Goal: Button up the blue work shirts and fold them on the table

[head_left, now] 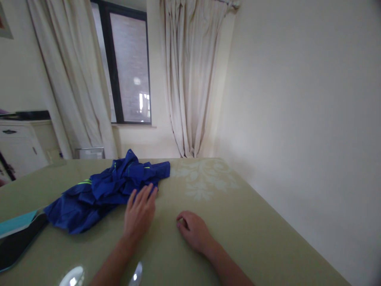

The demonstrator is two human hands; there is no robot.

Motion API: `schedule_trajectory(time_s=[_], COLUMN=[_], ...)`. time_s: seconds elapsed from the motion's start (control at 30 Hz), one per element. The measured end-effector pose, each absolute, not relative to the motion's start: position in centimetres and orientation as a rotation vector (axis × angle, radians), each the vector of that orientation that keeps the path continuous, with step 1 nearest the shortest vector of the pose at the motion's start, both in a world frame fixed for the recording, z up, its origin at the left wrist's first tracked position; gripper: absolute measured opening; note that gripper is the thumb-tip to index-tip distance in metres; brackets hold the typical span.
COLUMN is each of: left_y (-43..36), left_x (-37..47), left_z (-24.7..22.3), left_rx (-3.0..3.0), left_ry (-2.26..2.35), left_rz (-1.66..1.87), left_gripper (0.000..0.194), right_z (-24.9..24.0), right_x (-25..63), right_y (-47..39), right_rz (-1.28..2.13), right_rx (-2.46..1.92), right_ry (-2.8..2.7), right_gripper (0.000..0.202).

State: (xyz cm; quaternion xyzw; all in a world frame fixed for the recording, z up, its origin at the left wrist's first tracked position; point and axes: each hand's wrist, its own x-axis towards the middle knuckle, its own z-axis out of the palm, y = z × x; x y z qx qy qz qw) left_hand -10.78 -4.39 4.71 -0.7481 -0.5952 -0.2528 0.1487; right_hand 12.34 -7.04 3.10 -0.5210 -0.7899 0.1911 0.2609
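A crumpled blue garment (110, 186) with yellow-green stripes lies on the green table (250, 238), left of centre. My left hand (141, 210) is at its near right edge, fingers spread and fingertips over or against the cloth; it grips nothing. To the right, apart from the garment, my right hand (195, 230) rests on the table with its fingers curled in and a small gap between thumb and index finger. Nothing shows inside that hand.
At the left table edge lie a teal flat item (18, 223) and a black item (18, 246) beneath it. A white wall (303, 119) runs along the right side. Behind the table are curtains (193, 79), a window (132, 67) and a white cabinet (24, 147).
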Motion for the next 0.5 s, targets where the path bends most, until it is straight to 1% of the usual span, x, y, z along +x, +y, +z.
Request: schedule_trajectory(time_s=[0.07, 0.1, 0.13, 0.2, 0.27, 0.4, 0.5], left_y=[-3.9, -3.6, -3.3, -2.8, -2.2, -1.7, -1.8], left_x=[-13.3, -14.4, -15.3, -16.6, -17.2, -17.0, -16.7], left_z=[4.8, 4.5, 4.1, 3.2, 2.6, 2.5, 2.6], left_rx=[-1.795, -1.691, -1.636, -1.617, -1.653, -1.797, -1.792], left_ry=[-1.824, -1.880, -1.932, -2.011, -2.066, -2.081, -2.043], left_rz=[-0.749, -0.728, -0.691, -0.608, -0.550, -0.514, -0.549], left_gripper=[0.058, 0.059, 0.055, 0.042, 0.036, 0.041, 0.044], right_z=[3.3, 3.3, 3.4, 3.3, 3.3, 3.0, 3.0], right_x=[12.4, 12.4, 12.4, 12.3, 12.3, 12.4, 12.5], right_y=[-7.1, -7.1, -7.1, -7.1, -7.1, -7.0, -6.9], right_rz=[0.512, 0.509, 0.507, 0.501, 0.498, 0.510, 0.533], right_rx=[-1.413, -1.412, -1.412, -1.418, -1.426, -1.407, -1.420], right_ry=[-2.150, -2.154, -2.156, -2.157, -2.159, -2.145, -2.116], right_gripper=[0.018, 0.017, 0.017, 0.017, 0.017, 0.017, 0.016])
